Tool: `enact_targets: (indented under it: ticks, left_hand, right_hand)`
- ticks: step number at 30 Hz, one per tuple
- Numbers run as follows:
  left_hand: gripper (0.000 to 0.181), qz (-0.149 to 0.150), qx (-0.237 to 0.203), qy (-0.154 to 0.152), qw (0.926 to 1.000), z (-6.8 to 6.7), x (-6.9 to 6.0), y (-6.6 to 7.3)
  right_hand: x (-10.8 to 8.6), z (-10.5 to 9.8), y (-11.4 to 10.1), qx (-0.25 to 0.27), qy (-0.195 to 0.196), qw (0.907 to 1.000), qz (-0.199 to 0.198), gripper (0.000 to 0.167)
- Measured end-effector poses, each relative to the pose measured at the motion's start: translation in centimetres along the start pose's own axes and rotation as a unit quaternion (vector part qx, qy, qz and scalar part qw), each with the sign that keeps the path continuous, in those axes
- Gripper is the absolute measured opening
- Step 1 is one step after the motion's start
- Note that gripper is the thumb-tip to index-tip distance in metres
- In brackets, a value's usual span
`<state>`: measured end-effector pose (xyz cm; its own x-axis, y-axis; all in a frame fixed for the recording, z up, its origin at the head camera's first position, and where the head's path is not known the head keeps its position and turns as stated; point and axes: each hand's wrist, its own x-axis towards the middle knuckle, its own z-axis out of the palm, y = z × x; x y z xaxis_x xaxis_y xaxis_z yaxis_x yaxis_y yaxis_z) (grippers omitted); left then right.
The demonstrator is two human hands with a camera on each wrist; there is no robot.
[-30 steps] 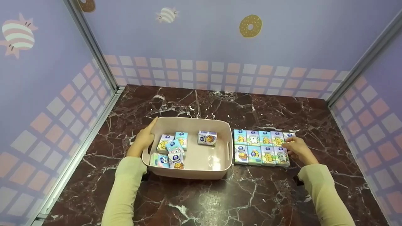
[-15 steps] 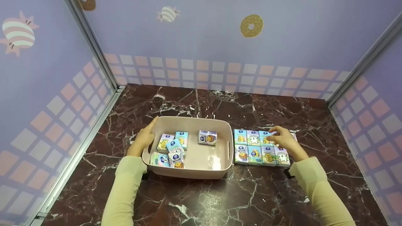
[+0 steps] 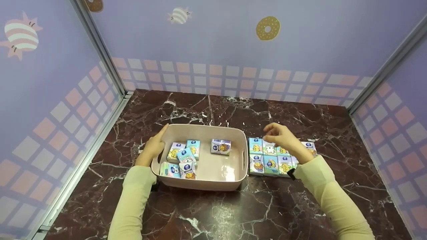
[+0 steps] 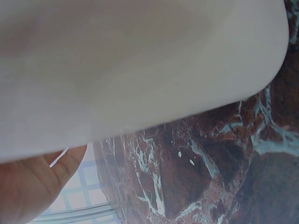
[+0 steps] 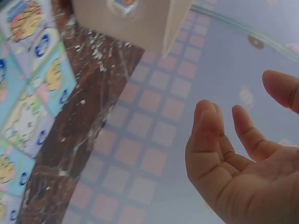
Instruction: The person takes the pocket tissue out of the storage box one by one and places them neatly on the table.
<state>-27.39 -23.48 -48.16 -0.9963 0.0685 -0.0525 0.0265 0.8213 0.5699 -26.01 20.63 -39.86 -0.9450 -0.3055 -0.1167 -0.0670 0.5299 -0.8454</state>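
A: Across the one dark table (image 3: 186, 206) sits one cream bin (image 3: 200, 185), and it looks light and stiff. The rim should be a sound place to hold.

B: Left hand (image 3: 154, 146) rests against it between nine and ten o'clock, index finger straight! Whether the other fingers wrap the wall, nobody can tell.

A: Right hand (image 3: 282, 136) hangs between two and three o'clock of the bin, fingers loosely bent, nothing in them!

B: And those small packs (image 3: 271, 165)? Probably feather-light, soft, slippery in glossy wrap; a gentle pinch across the narrow sides ought to do.

A: The count?

B: Six in the bin: five from seven to eleven o'clock, one lone pack (image 3: 220, 147) at two. Outside, three o'clock, at least eight in two rows; the right hand hides part!
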Motion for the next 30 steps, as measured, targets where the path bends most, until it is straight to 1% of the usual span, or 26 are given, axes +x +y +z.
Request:
enact_targets:
  ticks: [6,11,15,18,23,30]
  left_hand:
    - [0.072,0.004,-0.001,0.008,1.0,0.0,0.1,-0.1]
    - [0.071,0.003,-0.003,0.007,1.0,0.0,0.2,-0.1]
    - [0.071,0.0,-0.005,0.002,1.0,0.0,0.1,0.0]
    - [0.072,-0.001,-0.005,0.0,1.0,0.0,0.1,0.0]
    - [0.072,0.002,-0.002,0.004,1.0,0.0,0.1,0.0]
    - [0.072,0.002,-0.003,0.004,1.0,0.0,0.1,-0.1]
  right_hand:
    - [0.9,1.5,-3.1,0.014,-0.006,0.9993,-0.034,0.031]
    - [1.7,3.1,-5.4,-0.001,-0.024,0.9983,-0.054,0.031]
    - [2.6,4.5,-6.8,-0.01,-0.036,0.9972,-0.065,0.031]
    - [3.4,5.6,-7.5,-0.007,-0.044,0.9965,-0.072,0.03]
    - [4.8,7.4,-8.0,-0.007,-0.063,0.996,-0.062,0.031]
    - [6.8,9.8,-7.9,-0.028,-0.104,0.994,-0.021,0.034]
